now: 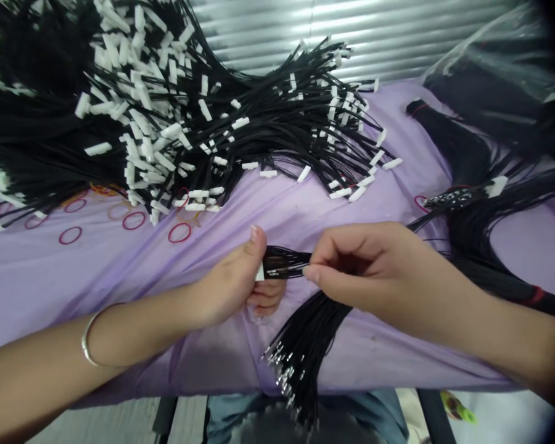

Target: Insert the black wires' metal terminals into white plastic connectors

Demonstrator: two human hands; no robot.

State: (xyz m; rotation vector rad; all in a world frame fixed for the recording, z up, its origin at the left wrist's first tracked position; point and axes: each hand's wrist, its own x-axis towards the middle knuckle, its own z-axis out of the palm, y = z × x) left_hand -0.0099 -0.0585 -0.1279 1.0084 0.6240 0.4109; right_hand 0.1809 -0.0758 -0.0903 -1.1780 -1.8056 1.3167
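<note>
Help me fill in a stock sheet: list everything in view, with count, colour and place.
Cloth: 1, purple, across the middle
Ribbed surface: 1, silvery, top
White-ended cables: too many to count, black and white, upper left to top centre
Rubber bands: several, red and yellowish, left
Plastic bag: 1, clear, upper right
Black wire bundles: at least two, right
Metal-tipped wires: many, black with silvery tips, lower centre
Held wires: several, black, centre
White connector: 1, white, centre
Unclear item: 1, green-yellow, bottom right
Dark bars: 2, black, bottom
Bangle: 1, silver, lower left
Trousers: 1 pair, blue, bottom
Left hand: 1, bare, centre
Right hand: 1, bare, right of centre
</note>
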